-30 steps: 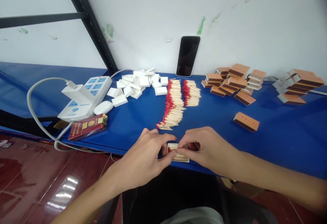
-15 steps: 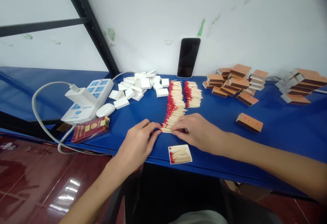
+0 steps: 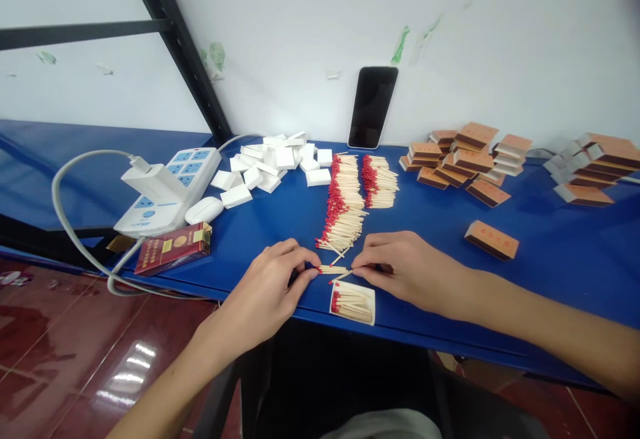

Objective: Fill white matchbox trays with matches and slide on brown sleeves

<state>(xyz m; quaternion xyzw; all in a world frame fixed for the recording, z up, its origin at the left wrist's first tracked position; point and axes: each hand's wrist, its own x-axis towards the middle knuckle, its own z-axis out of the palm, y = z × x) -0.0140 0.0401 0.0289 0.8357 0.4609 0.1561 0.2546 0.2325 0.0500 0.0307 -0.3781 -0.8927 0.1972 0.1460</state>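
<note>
Left hand and right hand pinch the bunch of matches between them; align all red heads toward the left hand

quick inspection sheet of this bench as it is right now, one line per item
surface: blue table, set against a white wall.
job's things: small bunch of matches between the hands; open tray, part filled, at the near edge; match rows behind it; white trays; orange boxes.
clutter: phone leaning on the wall; red pack; white case.
hands: left hand and right hand each pinch one end of the bunch.
cables: grey cable loops past the table edge by the power strip.
surroundings: black frame; red tiled floor.
</note>
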